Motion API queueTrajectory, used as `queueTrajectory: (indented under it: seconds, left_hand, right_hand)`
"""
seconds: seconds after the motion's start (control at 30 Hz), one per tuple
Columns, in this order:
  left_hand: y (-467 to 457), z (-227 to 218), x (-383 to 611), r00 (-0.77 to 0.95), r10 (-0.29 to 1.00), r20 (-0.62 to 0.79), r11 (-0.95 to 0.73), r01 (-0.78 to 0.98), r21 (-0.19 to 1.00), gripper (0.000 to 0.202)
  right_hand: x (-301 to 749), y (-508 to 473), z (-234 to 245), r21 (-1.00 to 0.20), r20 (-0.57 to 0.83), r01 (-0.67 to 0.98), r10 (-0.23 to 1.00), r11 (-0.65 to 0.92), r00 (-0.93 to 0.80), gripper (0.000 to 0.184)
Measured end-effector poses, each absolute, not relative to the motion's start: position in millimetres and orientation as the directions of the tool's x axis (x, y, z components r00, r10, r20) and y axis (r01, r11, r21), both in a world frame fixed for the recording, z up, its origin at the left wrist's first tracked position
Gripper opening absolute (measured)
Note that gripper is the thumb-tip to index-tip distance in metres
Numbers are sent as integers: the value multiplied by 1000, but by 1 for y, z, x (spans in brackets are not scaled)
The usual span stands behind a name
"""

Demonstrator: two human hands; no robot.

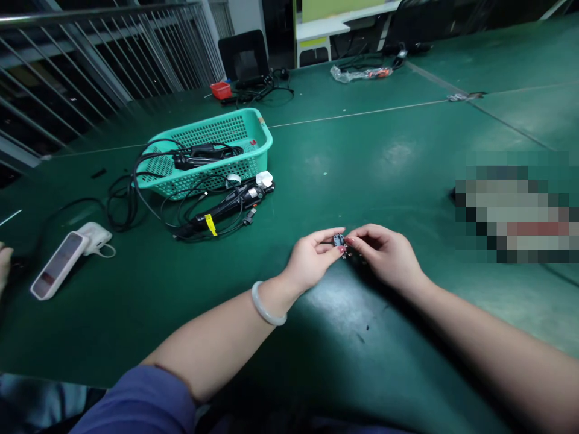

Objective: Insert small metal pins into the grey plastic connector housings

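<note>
Between thumb and fingers, my left hand (312, 258) pinches a small dark block with pale metallic spots (338, 240), perhaps an electronic part; its exact kind is too small to make out. My right hand (384, 250) meets it from the right, thumb and forefinger pressed together at the block's edge. Whether the right fingertips hold a separate tiny piece cannot be seen. Several tiny shiny bits (347, 254) show just below the fingertips, over the green tabletop (307, 355). A pale bangle (266, 306) circles my left wrist.
A turquoise basket (266, 141) holds a black corded tool (199, 157). Another black tool (226, 208) with cables lies before it. Left are a phone (58, 265), a white power bank (94, 238) and another person's hand (4, 265). A red box (221, 90) stands far back; a pixelated object (520, 211) lies right.
</note>
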State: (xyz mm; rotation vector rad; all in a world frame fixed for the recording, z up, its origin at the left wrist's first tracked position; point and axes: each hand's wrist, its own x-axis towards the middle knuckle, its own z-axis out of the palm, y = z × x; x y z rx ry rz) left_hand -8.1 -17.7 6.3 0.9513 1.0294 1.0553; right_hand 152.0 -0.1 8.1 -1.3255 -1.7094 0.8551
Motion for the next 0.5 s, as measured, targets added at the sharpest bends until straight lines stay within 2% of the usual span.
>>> queueTrajectory:
  seconds: [0.23,0.5]
  left_hand:
    - [-18,8,-6,174,971,-165,204,-240,949,42]
    - [-17,10,-5,174,971,-165,206,-256,944,39]
  right_hand:
    - [152,2,8,-926,75,360,989,116,-125,33]
    - [150,0,9,-954,37,293,993,69,-111,35]
